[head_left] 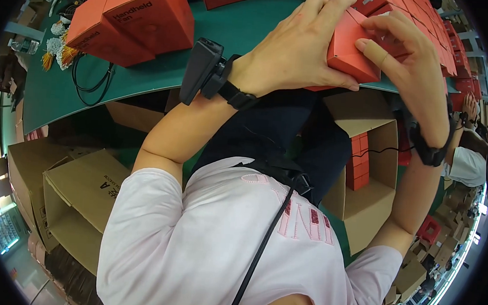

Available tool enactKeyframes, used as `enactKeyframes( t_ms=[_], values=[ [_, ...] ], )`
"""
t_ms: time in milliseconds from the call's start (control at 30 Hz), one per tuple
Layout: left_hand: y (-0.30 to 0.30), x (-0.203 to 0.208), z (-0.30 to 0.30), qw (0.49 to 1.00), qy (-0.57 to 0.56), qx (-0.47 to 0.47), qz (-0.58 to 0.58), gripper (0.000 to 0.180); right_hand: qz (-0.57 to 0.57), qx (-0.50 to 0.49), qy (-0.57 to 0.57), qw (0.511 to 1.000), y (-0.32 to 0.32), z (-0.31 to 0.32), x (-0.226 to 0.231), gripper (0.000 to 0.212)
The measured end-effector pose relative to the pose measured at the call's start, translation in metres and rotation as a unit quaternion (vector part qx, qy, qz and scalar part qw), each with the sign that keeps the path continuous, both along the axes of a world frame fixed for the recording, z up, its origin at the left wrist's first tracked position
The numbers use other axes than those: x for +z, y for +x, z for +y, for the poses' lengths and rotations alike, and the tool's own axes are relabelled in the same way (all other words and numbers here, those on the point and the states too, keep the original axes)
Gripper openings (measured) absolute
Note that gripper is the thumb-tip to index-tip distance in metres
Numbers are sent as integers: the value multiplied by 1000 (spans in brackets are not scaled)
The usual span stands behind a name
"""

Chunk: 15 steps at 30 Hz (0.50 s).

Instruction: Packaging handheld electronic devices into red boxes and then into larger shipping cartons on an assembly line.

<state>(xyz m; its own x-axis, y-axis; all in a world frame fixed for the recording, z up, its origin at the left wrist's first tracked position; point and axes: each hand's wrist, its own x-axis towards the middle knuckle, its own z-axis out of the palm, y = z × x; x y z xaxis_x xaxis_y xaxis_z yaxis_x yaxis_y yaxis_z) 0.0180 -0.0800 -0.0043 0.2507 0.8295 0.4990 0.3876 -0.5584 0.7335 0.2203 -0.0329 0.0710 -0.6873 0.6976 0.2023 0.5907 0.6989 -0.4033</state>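
Note:
A red-orange cardboard box (348, 44) sits at the near edge of the green table, in front of my body. My left hand (300, 50) is wrapped over its left side, the thumb along the near lower edge and the fingers over the far top. From the right, my right hand (409, 56) curls over the same box, its fingertips and thumb at the upper right edge. A strip of tan tape circles a digit of that hand. Whether a flap lies between its fingers, I cannot make out. A black strapped device is on each wrist.
Two taller red-orange boxes (146, 15) stand on the green table (222, 56) at left, near a black cable (94, 82). More such boxes fill the far right. Below the table, an open carton (371, 216) holds small orange boxes; empty-looking cartons (85, 187) stand left. Another person's arm shows far right.

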Motion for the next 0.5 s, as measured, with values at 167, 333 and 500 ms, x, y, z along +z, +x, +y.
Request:
enactKeyframes(
  t_ms=[167, 333, 500],
  values=[
    [-4, 0, 1, 1000, 21, -6, 8, 106, -11, -20, -137, 990, -5, 23, 12, 23],
    [-3, 2, 6, 999, -19, -44, -1, 110, -100, -16, -277, 955, -8, 37, 34, 14],
    [1, -7, 4, 999, 39, 2, 3, 96, -275, -138, -238, 921, -51, 16, 69, 30]
  ],
)
